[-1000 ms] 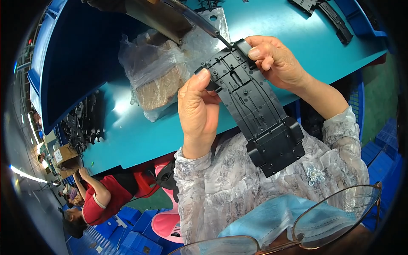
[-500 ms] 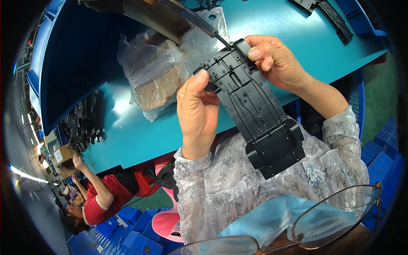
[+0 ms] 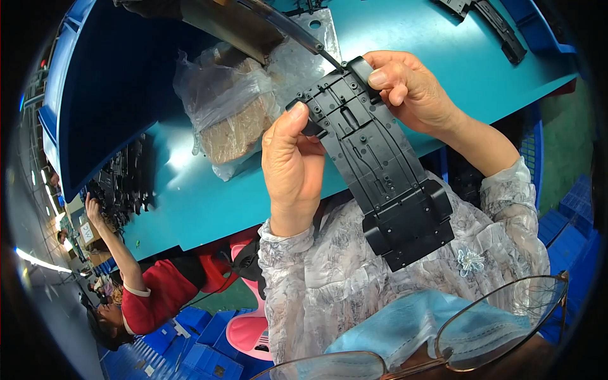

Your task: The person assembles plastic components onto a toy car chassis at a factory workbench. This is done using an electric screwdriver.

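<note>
Plate (image 3: pixel 375 155) held in left grip (image 3: pixel 292 164) and right grip (image 3: pixel 411 92); rod (image 3: pixel 303 38) perhaps touches it, bagged block (image 3: pixel 233 133) beyond.

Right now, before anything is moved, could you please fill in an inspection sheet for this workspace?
Surface: teal tabletop, glossy, with bright reflections.
Things in hand: black plastic part, held at a slant; rod-shaped tool with its tip by the part's far end, contact unclear.
Clutter: brown block partly in clear plastic; black parts heap at left; long black pieces at far right.
Hands: left hand and right hand each grip a far corner.
Cables: nothing seen for certain.
Surroundings: co-worker in red; blue bins.
</note>
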Action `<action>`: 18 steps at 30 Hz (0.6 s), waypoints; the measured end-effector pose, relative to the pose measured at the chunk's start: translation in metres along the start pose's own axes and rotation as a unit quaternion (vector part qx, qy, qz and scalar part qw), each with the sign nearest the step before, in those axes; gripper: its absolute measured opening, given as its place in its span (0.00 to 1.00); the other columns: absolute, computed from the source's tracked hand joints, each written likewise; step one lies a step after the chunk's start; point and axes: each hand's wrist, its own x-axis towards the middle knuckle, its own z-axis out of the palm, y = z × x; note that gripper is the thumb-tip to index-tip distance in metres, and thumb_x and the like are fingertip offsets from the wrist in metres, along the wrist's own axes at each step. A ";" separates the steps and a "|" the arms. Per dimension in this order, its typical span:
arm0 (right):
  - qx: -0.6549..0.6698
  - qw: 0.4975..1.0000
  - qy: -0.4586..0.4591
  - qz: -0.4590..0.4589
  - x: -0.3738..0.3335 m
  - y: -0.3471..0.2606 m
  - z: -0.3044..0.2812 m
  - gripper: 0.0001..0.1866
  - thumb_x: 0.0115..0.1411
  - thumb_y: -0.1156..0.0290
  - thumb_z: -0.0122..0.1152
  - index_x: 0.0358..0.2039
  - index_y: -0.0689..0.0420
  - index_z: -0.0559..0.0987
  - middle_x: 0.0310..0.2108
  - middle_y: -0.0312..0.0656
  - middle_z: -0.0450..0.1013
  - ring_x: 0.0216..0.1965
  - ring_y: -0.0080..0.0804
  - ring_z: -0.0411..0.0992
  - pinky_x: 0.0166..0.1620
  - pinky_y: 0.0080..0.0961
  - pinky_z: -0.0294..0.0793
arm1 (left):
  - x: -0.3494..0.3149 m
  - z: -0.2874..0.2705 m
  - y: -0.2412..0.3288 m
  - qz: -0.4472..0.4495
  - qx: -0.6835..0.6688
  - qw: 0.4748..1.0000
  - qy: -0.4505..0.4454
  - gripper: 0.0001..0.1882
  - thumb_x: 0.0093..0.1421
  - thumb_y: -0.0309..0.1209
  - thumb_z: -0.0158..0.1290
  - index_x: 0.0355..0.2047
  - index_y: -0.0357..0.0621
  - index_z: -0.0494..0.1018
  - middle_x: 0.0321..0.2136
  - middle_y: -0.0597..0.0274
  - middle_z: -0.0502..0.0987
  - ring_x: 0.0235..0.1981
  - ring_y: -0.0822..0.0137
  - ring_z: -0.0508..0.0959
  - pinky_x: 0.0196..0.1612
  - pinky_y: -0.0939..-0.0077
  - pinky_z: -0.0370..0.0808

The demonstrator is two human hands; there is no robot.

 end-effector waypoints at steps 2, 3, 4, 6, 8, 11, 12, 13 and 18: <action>-0.002 1.000 -0.002 0.000 0.000 0.001 -0.001 0.06 0.49 0.70 0.50 0.24 0.59 0.71 0.15 0.24 0.62 0.15 0.05 0.58 0.21 0.04 0.59 | 0.000 0.000 0.001 0.003 -0.001 1.000 0.002 0.05 0.47 0.26 0.50 0.26 0.40 0.69 0.27 0.62 0.73 0.30 0.71 0.73 0.38 0.79 0.69; -0.003 1.000 -0.004 0.000 0.000 0.001 -0.002 0.06 0.49 0.70 0.50 0.23 0.58 0.71 0.15 0.23 0.62 0.15 0.05 0.58 0.20 0.04 0.58 | 0.000 0.000 0.001 0.004 -0.002 1.000 0.006 0.05 0.47 0.26 0.50 0.26 0.40 0.69 0.27 0.63 0.73 0.30 0.72 0.73 0.38 0.79 0.69; -0.003 1.000 -0.004 0.000 0.001 0.001 -0.002 0.06 0.49 0.70 0.50 0.23 0.58 0.71 0.15 0.23 0.62 0.15 0.05 0.58 0.20 0.04 0.58 | 0.000 0.000 0.001 0.004 -0.004 1.000 0.011 0.05 0.47 0.26 0.51 0.26 0.41 0.69 0.26 0.63 0.73 0.29 0.72 0.73 0.37 0.79 0.69; 0.000 1.000 -0.008 -0.003 0.001 0.001 -0.001 0.05 0.49 0.70 0.50 0.21 0.57 0.70 0.14 0.23 0.61 0.15 0.05 0.57 0.19 0.05 0.56 | 0.001 0.000 0.001 0.005 -0.004 1.000 0.008 0.05 0.47 0.26 0.51 0.26 0.41 0.69 0.26 0.63 0.73 0.29 0.72 0.73 0.37 0.79 0.69; 0.001 1.000 -0.005 -0.003 0.001 0.001 -0.001 0.05 0.49 0.70 0.50 0.21 0.57 0.70 0.14 0.23 0.60 0.15 0.05 0.57 0.19 0.04 0.56 | 0.002 0.001 0.001 0.004 -0.004 1.000 0.004 0.05 0.47 0.26 0.51 0.26 0.41 0.69 0.26 0.63 0.73 0.29 0.72 0.73 0.37 0.79 0.69; 0.007 1.000 0.006 0.003 0.000 0.001 0.000 0.04 0.49 0.70 0.51 0.22 0.56 0.70 0.14 0.22 0.60 0.15 0.05 0.58 0.19 0.05 0.56 | 0.003 0.000 0.001 0.005 -0.011 1.000 0.013 0.05 0.47 0.26 0.50 0.26 0.41 0.69 0.26 0.63 0.73 0.29 0.72 0.73 0.37 0.79 0.69; 0.014 1.000 0.015 0.008 0.000 0.001 0.000 0.04 0.48 0.70 0.52 0.22 0.56 0.70 0.14 0.22 0.60 0.15 0.05 0.58 0.19 0.05 0.57 | 0.003 -0.002 0.001 0.001 -0.013 1.000 0.014 0.05 0.47 0.26 0.50 0.26 0.41 0.69 0.26 0.63 0.74 0.29 0.72 0.73 0.37 0.79 0.69; 0.014 1.000 0.016 0.008 -0.001 0.002 0.000 0.04 0.48 0.70 0.52 0.22 0.56 0.70 0.14 0.22 0.60 0.15 0.05 0.58 0.19 0.05 0.57 | 0.004 -0.002 0.001 -0.004 -0.016 1.000 0.014 0.05 0.47 0.26 0.50 0.26 0.41 0.69 0.26 0.63 0.74 0.29 0.71 0.73 0.37 0.79 0.69; 0.028 0.999 0.023 0.010 -0.003 -0.001 0.003 0.03 0.48 0.70 0.52 0.23 0.55 0.69 0.14 0.22 0.60 0.15 0.05 0.58 0.20 0.05 0.57 | 0.006 -0.002 0.003 -0.001 -0.010 1.000 0.005 0.05 0.48 0.27 0.50 0.26 0.40 0.69 0.26 0.62 0.74 0.30 0.71 0.73 0.37 0.78 0.69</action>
